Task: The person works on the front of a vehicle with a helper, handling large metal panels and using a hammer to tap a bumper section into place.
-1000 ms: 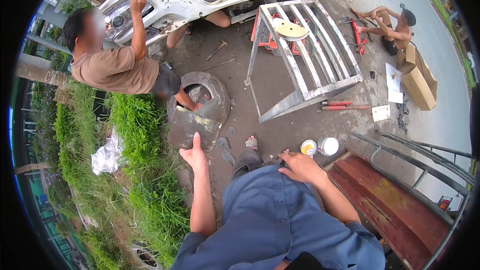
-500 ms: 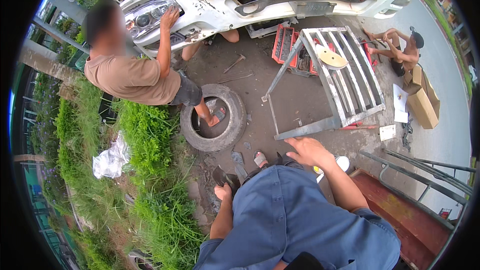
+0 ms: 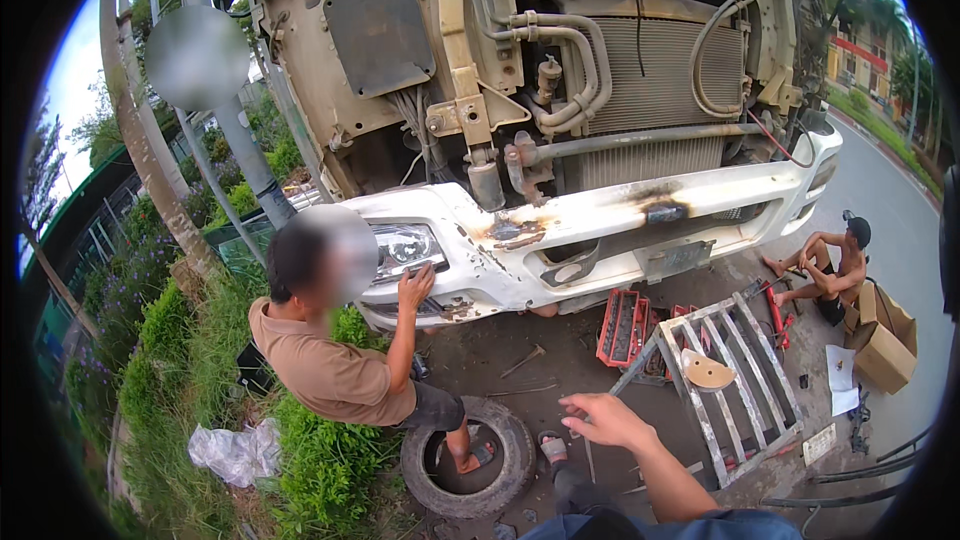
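Note:
My right hand [image 3: 606,422] reaches forward over the ground, palm down, with its fingers stretched out and nothing in them. It hovers between an old tyre [image 3: 420,480] lying on its side and a whitish metal slatted frame [image 3: 765,385]. A tan disc-shaped piece [image 3: 706,370] rests on the slats. Ahead stands a truck front with its panel off, baring the radiator [image 3: 665,80] and pipes. Below that runs a white bumper [image 3: 480,275], scorched and chipped, with a headlight [image 3: 405,248] at its left end. My left hand is out of the picture.
A person in a brown shirt [image 3: 325,370] stands with one foot inside the tyre, a hand at the headlight. Another person [image 3: 845,270] sits at the right near a cardboard box [image 3: 880,335]. A red toolbox [image 3: 625,328] and a hammer [image 3: 523,360] lie beneath the bumper.
My view has tilted up, bringing the truck's open front into sight. My left hand, which held a dark object, has left the picture. My right hand stays stretched forward.

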The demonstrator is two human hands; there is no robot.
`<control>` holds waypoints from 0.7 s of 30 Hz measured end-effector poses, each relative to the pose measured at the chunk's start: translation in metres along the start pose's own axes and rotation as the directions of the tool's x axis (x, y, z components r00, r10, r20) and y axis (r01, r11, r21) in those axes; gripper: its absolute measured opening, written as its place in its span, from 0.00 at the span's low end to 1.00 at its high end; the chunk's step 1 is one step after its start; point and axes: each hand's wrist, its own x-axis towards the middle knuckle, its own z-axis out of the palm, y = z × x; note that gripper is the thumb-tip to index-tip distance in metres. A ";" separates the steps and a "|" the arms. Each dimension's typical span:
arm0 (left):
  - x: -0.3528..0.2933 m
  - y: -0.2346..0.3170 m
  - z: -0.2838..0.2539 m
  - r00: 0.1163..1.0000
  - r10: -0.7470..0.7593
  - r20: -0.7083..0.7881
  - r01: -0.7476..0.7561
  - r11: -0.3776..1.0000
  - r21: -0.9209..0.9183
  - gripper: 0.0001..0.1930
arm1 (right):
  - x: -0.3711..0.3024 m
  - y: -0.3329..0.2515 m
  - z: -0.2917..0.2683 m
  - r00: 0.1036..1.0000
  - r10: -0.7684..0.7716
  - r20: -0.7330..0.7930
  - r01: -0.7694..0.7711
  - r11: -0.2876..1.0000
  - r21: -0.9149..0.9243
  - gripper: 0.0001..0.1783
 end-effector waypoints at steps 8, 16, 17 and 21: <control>0.318 0.213 0.109 0.868 0.440 0.232 -0.392 0.892 -0.226 0.14 | 0.233 0.031 -0.140 0.758 -0.276 -0.591 0.398 0.913 0.085 0.21; 0.522 0.183 0.151 0.013 0.756 0.654 -0.409 -0.593 0.693 0.09 | 0.429 -0.108 -0.419 -0.017 -0.678 -0.735 0.614 0.573 -0.543 0.18; 0.511 0.205 0.185 0.103 0.631 0.769 -0.216 -0.741 0.636 0.28 | 0.450 -0.112 -0.460 -0.108 -0.741 -0.663 0.515 0.529 -0.675 0.18; 0.516 0.184 0.172 0.317 0.528 0.788 0.655 -0.722 0.221 0.32 | 0.528 -0.175 -0.587 -0.245 -0.826 -0.508 0.161 0.482 -0.861 0.24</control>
